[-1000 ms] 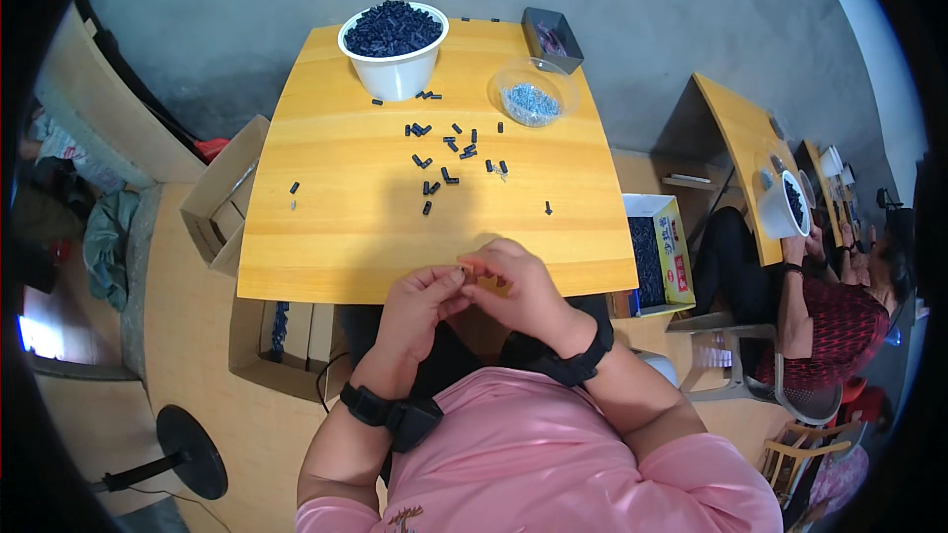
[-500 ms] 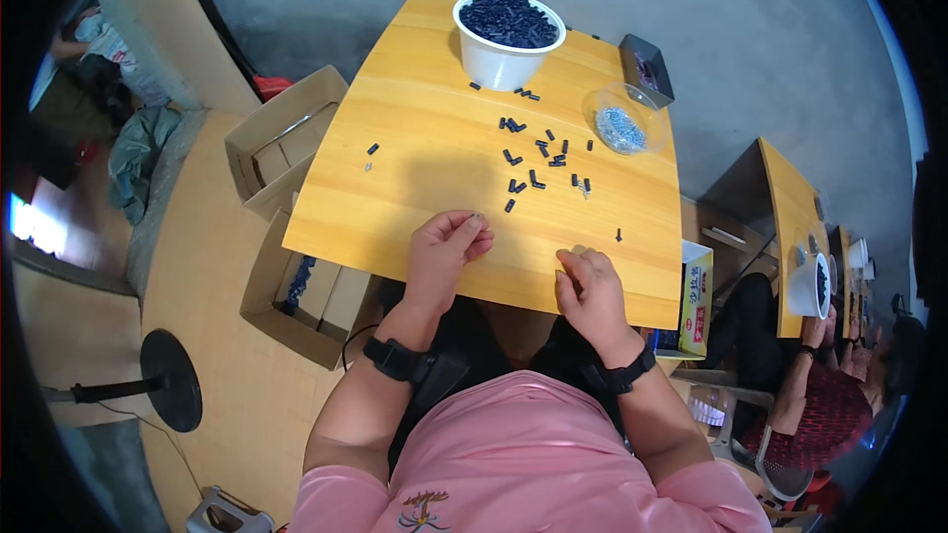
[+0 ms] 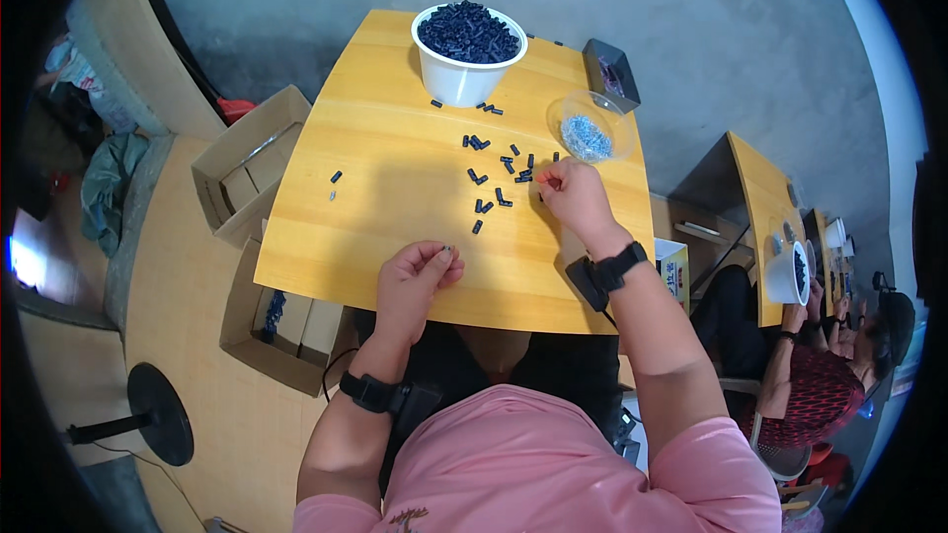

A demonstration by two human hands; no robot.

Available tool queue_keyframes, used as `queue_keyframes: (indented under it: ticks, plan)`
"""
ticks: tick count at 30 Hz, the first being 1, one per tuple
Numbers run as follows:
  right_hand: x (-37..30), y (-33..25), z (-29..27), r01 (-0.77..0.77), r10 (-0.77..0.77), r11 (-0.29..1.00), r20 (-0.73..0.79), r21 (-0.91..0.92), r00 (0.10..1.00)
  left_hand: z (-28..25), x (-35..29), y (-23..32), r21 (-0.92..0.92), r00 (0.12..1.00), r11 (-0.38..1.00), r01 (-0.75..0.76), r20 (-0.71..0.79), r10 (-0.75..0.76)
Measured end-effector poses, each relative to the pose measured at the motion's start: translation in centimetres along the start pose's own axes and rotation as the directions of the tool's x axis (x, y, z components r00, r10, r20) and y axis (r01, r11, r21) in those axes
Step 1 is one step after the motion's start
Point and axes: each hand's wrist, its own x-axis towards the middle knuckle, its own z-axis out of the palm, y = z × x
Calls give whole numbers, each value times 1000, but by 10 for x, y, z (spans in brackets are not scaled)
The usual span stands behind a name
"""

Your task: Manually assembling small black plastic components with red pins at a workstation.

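My left hand (image 3: 420, 278) is over the near part of the wooden table (image 3: 326, 237), thumb and forefinger pinched together at a tiny thing too small to name. My right hand (image 3: 576, 199) is stretched forward to the right side of the scattered short black cylindrical pieces (image 3: 478, 178), its fingers curled together. Whatever lies between those fingertips is hidden. Just beyond it stands a clear round bowl (image 3: 624, 138) of small silvery screw-like parts (image 3: 586, 138). One black piece (image 3: 337, 177) and a tiny silvery part (image 3: 333, 195) lie apart at the left.
A white tub (image 3: 456, 84) heaped with black pieces stands at the far edge, near a dark tray (image 3: 610, 74). Cardboard boxes (image 3: 247, 168) sit left of the table. At the right, another person (image 3: 815, 385) sits at a further table (image 3: 755, 178).
My right hand has moved from the table's near edge forward to the black pieces. The left hand keeps its pinch. The whole view has shifted slightly.
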Motion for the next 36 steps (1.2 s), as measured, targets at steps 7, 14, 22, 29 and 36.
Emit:
queue_keyframes:
  ticks: [7, 14, 22, 29, 36]
  plan:
    - [12, -3, 15, 10, -12, 996, -12, -90, 1000, -3, 0, 0, -49, 999, 999, -3, 33, 5]
    - [17, -1, 16, 46, -44, 997, 32, -69, 999, -2, 1, 1, -59, 999, 998, -5, 37, 7]
    - [9, -6, 18, 59, -54, 991, 38, -121, 998, 0, 0, 3, -9, 1000, 1000, -19, 19, 19]
    - [-23, -39, -2, 114, -115, 992, -14, -59, 993, 4, -2, -1, 80, 999, 996, -35, -30, 38]
    - [-89, -63, 8, 143, -167, 937, 50, 318, 985, 41, 8, -14, 393, 969, 888, -236, 22, 248]
